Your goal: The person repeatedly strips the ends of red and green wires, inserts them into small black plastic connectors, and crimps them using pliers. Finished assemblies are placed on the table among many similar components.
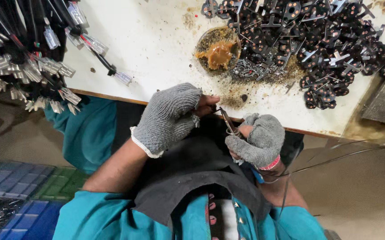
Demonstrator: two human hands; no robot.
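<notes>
With a large heap of small black round parts (pixel 317 40) waiting far right on the white bench (pixel 157 44), the grey-gloved left hand (pixel 168 118) pinched one tiny piece against the slim metal tool (pixel 228 122) gripped by the right hand (pixel 259 140).

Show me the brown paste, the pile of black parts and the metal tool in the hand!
brown paste (pixel 219 54), head view, middle of the lump in the round dish.
pile of black parts (pixel 317 40), head view, centre of the heap.
metal tool (pixel 227 121), head view, mid shaft.
</notes>
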